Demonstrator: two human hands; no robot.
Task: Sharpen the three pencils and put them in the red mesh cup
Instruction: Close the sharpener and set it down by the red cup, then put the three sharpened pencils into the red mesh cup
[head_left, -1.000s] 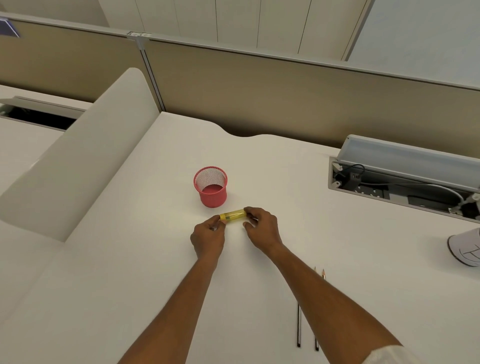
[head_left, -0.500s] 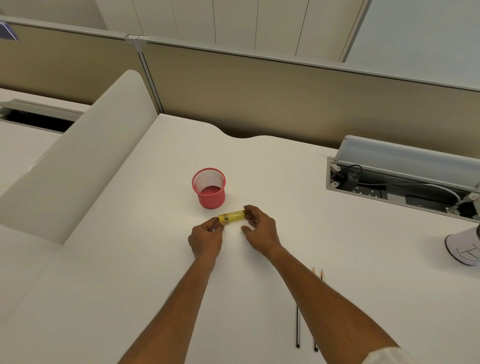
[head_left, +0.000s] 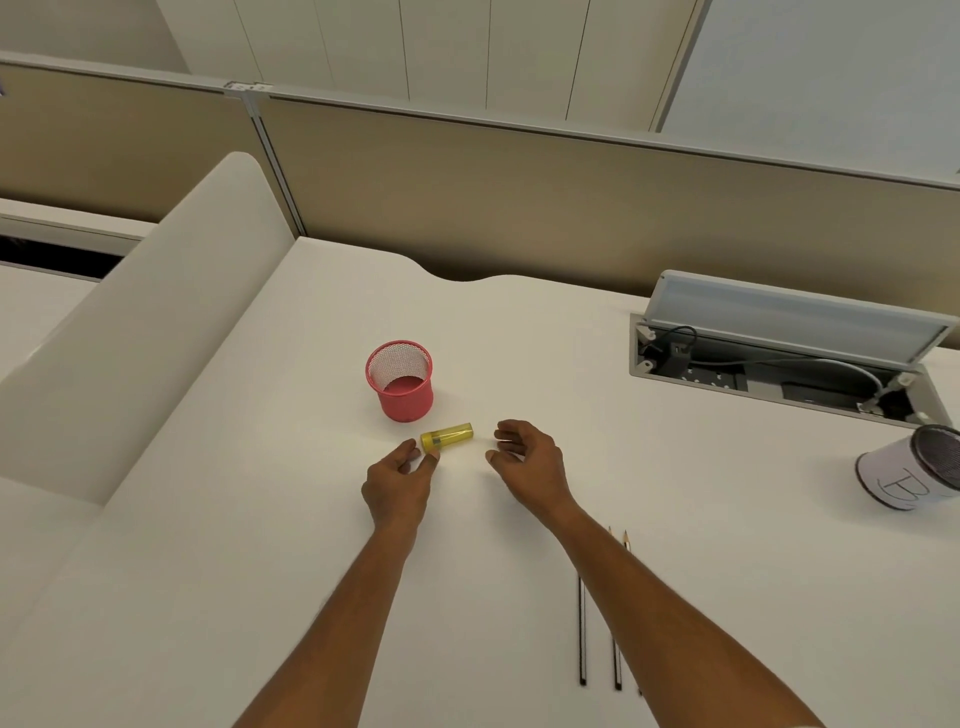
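Seen from above, two bare forearms reach forward over a white tabletop (head_left: 727, 519). The left hand (head_left: 397, 480) lies low with its fingers loosely curled. Its thumb and forefinger tips sit right at the near end of a small yellow see-through sharpener (head_left: 447, 436); I cannot tell whether they pinch it or only touch it. The right hand (head_left: 524, 462) is relaxed and half open, its fingers gently bent. It holds nothing and is a little apart from the sharpener's other end.

The sharpener lies on its side between the two hands. Just behind it stands the red mesh cup (head_left: 400, 382), upright, with its red floor showing through the open mouth.

Nearer the person, on the right, dark pencils (head_left: 582, 634) lie side by side on the tabletop, pointing away. The right forearm crosses over them, and two sharpened tips show beyond it.

At the far right edge is a white cup (head_left: 893, 483) with a dark mesh top and a handwritten mark. Behind it is an open cable tray (head_left: 779, 364) set into the tabletop, holding wires. A tan divider panel (head_left: 519, 208) runs along the back.
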